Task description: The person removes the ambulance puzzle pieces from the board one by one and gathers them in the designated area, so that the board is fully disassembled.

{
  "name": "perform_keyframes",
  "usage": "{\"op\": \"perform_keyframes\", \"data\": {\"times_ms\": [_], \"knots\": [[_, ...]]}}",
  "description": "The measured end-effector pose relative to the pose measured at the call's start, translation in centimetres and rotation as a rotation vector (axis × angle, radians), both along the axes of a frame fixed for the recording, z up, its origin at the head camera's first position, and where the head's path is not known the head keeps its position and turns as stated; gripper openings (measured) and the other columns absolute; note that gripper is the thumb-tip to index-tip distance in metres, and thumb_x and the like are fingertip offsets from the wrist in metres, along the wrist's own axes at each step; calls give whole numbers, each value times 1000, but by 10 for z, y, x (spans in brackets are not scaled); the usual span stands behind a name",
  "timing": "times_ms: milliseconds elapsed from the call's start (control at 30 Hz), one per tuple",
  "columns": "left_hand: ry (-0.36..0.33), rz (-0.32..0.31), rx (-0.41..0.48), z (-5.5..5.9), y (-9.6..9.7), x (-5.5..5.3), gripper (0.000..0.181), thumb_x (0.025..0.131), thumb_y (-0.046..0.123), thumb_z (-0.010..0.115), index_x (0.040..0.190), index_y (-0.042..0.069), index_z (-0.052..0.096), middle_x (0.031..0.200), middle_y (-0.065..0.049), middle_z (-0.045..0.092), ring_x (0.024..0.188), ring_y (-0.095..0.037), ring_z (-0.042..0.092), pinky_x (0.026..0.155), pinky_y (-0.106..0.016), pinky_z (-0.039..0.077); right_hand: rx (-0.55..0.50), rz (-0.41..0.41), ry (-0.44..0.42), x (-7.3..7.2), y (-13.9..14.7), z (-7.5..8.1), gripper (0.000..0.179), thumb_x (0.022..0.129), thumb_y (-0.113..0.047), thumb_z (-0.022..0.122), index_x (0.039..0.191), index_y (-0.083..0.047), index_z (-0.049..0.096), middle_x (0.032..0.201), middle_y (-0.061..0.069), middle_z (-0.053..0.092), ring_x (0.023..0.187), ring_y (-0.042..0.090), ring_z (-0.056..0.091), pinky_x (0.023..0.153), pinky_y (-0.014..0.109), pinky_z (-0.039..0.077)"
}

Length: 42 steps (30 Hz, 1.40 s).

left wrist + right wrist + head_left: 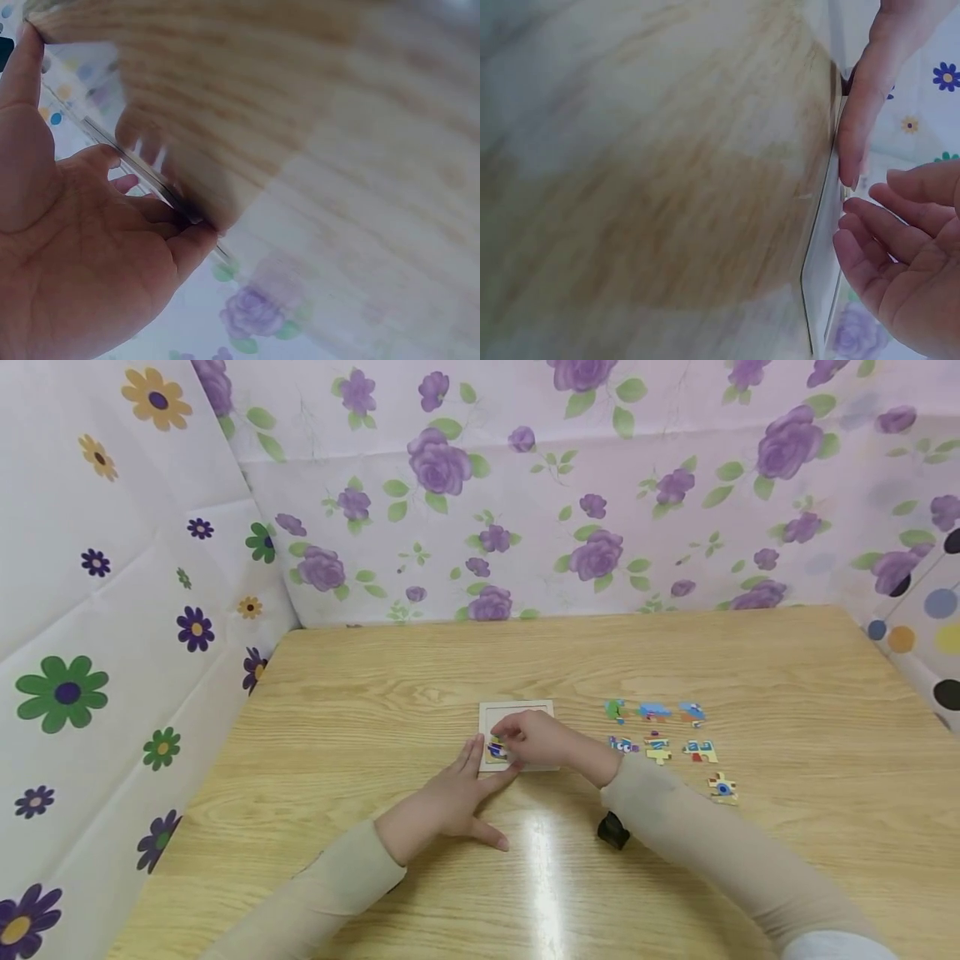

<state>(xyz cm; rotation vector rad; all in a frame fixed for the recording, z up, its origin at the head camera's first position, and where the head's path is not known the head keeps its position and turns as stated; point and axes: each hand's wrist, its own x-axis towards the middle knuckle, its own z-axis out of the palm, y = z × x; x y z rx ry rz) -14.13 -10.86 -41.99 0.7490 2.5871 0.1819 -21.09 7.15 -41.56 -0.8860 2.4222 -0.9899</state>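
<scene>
A small white puzzle frame (516,704) lies on the table, with a yellow and purple puzzle piece (497,749) in its lower left corner. My left hand (459,797) is spread wide; its fingers touch the frame's left side and front edge, while the thumb stretches over the table. Over the frame reaches my right hand (534,737), its fingertips at the puzzle piece and covering part of it. In the right wrist view, the right fingers (889,232) are loosely bent, with the thumb apart from them. The right hand hides much of the frame's inside.
Several loose puzzle pieces (657,749) lie in rough rows right of the frame, one of them (722,788) nearer the front. A small black object (613,831) shows beside the right forearm. Flowered cloth (442,527) hangs behind the wooden table (360,693).
</scene>
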Motion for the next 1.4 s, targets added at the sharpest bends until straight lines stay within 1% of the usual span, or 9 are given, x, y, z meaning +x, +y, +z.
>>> {"op": "perform_keyframes", "data": {"times_ms": [100, 267, 367, 567, 733, 833, 1033, 1200, 1400], "knots": [[1, 0, 4, 0, -1, 0, 97, 71, 64, 70, 151, 30, 27, 154, -31, -5, 144, -42, 1, 112, -50, 28, -21, -9, -20, -1, -1, -2, 29, 91, 0, 52, 116, 7, 62, 115, 19, 66, 103, 29, 65, 81, 30, 55], [7, -7, 11, 0, -1, 1, 97, 71, 65, 69, 151, 29, 27, 154, -31, -5, 144, -42, 1, 112, -50, 28, -40, -30, -21, -5, -3, -5, 26, 89, 0, 54, 112, 5, 64, 113, 16, 67, 101, 26, 64, 84, 31, 54], [8, -12, 12, 1, -1, 1, 97, 71, 65, 69, 151, 30, 26, 154, -31, -5, 144, -42, 1, 112, -50, 28, -52, -69, -13, -6, -4, -7, 23, 88, 0, 57, 109, 2, 65, 108, 13, 68, 95, 21, 62, 83, 31, 53], [18, -24, -9, 1, 0, 0, 97, 71, 65, 68, 151, 29, 27, 154, -32, -3, 144, -42, 2, 114, -48, 26, -119, -146, -6, -7, -8, -13, 16, 85, 1, 60, 100, 1, 68, 97, 12, 69, 84, 16, 60, 77, 28, 52], [27, -33, -16, 1, 1, -1, 97, 71, 65, 68, 151, 30, 26, 154, -32, -2, 144, -42, 2, 114, -48, 25, -164, -201, -56, -8, -11, -13, 10, 87, 0, 61, 92, 0, 69, 86, 8, 67, 74, 12, 56, 70, 24, 49], [29, -37, -11, 1, -1, -1, 98, 71, 65, 68, 151, 30, 25, 154, -32, -2, 144, -43, 3, 113, -50, 26, -161, -197, -71, -8, -12, -11, 8, 87, -2, 62, 91, -1, 69, 85, 7, 67, 73, 11, 56, 68, 23, 48], [43, -42, -7, -3, -2, -1, 99, 71, 66, 68, 152, 31, 23, 153, -33, 0, 144, -44, 4, 112, -50, 28, -174, -157, -28, -7, -8, -10, 8, 89, -2, 62, 91, 0, 69, 89, 10, 70, 77, 9, 60, 71, 23, 51], [51, -42, -12, -5, -3, -1, 100, 70, 67, 67, 152, 32, 22, 153, -33, 0, 144, -44, 5, 113, -49, 26, -217, -194, 12, -4, -5, -11, 8, 88, -2, 62, 91, 1, 69, 87, 10, 70, 75, 9, 59, 70, 22, 51], [35, -24, -4, -3, -2, -2, 100, 70, 67, 67, 152, 32, 21, 154, -31, -1, 144, -43, 4, 113, -49, 26, -226, -227, 10, -2, 4, -3, 9, 90, -4, 61, 93, 0, 68, 88, 10, 69, 76, 11, 60, 71, 23, 51]]}}
